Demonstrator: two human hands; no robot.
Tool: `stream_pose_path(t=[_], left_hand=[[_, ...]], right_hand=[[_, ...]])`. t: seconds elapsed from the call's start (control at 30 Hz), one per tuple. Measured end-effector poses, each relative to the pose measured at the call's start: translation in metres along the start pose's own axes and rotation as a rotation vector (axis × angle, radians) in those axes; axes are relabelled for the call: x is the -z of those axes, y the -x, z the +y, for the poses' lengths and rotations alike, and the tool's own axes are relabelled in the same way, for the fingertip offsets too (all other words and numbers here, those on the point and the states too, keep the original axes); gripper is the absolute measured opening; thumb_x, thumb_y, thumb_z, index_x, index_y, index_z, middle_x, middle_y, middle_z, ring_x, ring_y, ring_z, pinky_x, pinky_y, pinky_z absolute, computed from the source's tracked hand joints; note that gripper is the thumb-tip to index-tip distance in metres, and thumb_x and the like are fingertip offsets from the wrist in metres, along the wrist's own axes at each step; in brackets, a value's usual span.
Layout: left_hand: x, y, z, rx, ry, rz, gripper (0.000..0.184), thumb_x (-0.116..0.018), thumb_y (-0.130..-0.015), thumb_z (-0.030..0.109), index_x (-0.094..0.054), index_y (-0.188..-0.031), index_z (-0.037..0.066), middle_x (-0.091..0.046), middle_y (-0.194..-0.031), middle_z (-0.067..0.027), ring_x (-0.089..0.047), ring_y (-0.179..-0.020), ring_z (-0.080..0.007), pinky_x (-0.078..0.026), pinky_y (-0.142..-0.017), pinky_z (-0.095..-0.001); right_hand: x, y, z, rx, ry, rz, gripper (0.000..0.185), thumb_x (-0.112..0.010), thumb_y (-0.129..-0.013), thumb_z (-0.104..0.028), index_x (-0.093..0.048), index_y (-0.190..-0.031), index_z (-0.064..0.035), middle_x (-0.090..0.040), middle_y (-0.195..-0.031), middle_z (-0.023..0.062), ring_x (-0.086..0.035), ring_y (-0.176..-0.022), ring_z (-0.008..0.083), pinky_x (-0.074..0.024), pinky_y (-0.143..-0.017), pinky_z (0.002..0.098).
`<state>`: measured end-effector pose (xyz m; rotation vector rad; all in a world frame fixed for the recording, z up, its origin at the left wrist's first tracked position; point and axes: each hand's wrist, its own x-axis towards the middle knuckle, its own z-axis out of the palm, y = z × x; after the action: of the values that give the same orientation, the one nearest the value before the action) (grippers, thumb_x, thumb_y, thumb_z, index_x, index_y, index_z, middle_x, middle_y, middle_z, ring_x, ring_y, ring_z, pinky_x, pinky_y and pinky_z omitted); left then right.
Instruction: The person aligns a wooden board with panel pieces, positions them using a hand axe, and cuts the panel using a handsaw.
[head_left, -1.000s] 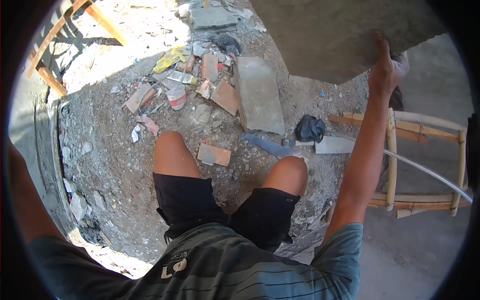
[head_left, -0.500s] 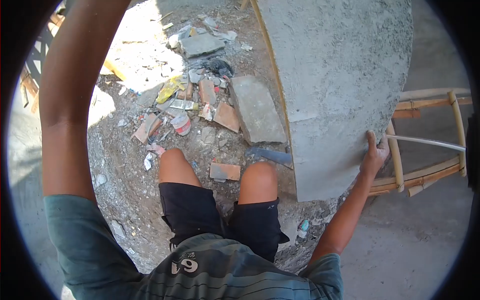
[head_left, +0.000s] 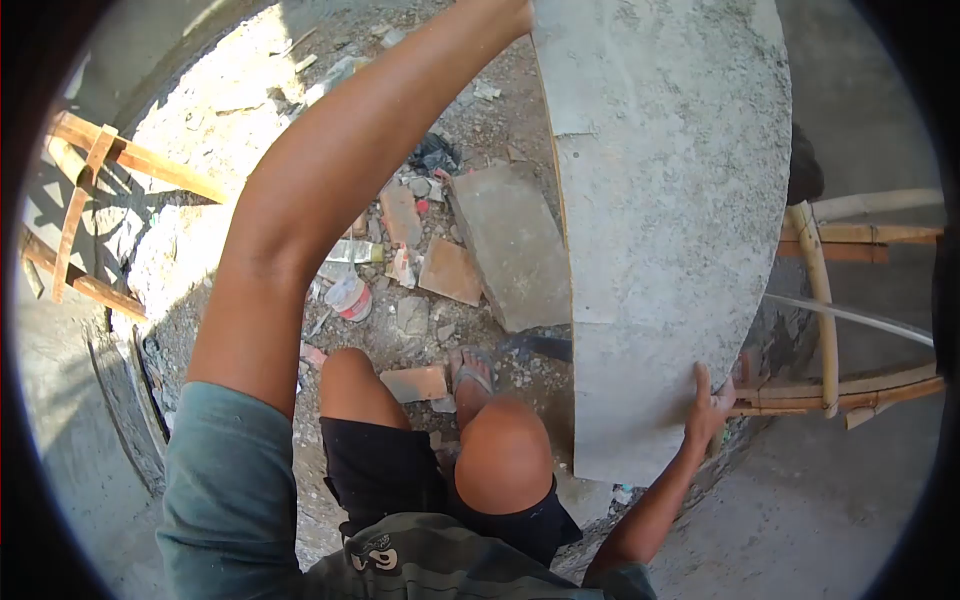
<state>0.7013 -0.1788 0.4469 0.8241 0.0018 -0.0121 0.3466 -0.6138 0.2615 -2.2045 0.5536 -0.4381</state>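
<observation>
A large grey cement-crusted board (head_left: 670,240) stands in front of me on the right, with a thin yellowish edge on its left side. My right hand (head_left: 710,405) grips the board's lower right edge, thumb on the near face and the other fingers partly behind it. My left arm reaches up across the view to the board's upper left edge. Only the wrist end of my left hand (head_left: 522,14) shows at the top border; its fingers are out of sight.
A bamboo ladder (head_left: 828,310) and a thin pale pipe (head_left: 860,317) lie right of the board. Rubble, a concrete slab (head_left: 510,245), brick pieces (head_left: 450,270) and a white-and-red cup (head_left: 349,297) cover the ground ahead. A wooden frame (head_left: 140,160) stands at the left.
The board has turned from its underside to its cement-crusted face and come lower. My left arm has swung from the left across to the board's top; my right hand has moved down with the board.
</observation>
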Motion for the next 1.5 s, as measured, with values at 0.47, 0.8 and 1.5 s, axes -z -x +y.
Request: stream_pose_path(t=[0.47, 0.8, 1.5], left_hand=[[0.144, -0.069, -0.243, 0.308, -0.256, 0.337, 0.071, -0.05, -0.106, 0.058, -0.054, -0.139, -0.005, -0.067, -0.124, -0.0173, -0.067, -0.111, -0.0255, -0.056, -0.093, -0.0399], [0.212, 0.091, -0.368, 0.524, -0.61, 0.149, 0.083, -0.053, -0.102, 0.062, -0.055, -0.137, -0.014, -0.066, -0.13, -0.0264, -0.064, -0.12, -0.0305, -0.047, -0.104, -0.0371], [0.231, 0.118, -0.339, 0.733, -1.122, -0.017, 0.075, -0.053, -0.103, 0.059, -0.065, -0.122, -0.014, -0.073, -0.107, -0.0204, -0.073, -0.093, -0.0246, -0.058, -0.076, -0.0341]], right_hand=[[-0.055, 0.038, 0.088, -0.372, 0.227, -0.009, 0.049, -0.083, -0.087, -0.022, -0.069, -0.123, 0.0087, -0.074, -0.111, 0.0187, -0.07, -0.099, 0.0274, -0.0529, -0.092, 0.0418], [-0.027, 0.235, 0.214, -0.629, 0.178, -0.102, 0.05, -0.08, -0.09, -0.031, -0.07, -0.118, 0.009, -0.074, -0.113, 0.018, -0.069, -0.103, 0.0269, -0.0524, -0.095, 0.0391], [-0.067, 0.307, 0.201, -0.866, 0.209, -0.188, 0.046, -0.085, -0.085, -0.037, -0.078, -0.106, 0.0029, -0.079, -0.096, 0.0162, -0.076, -0.085, 0.0251, -0.0569, -0.081, 0.0374]])
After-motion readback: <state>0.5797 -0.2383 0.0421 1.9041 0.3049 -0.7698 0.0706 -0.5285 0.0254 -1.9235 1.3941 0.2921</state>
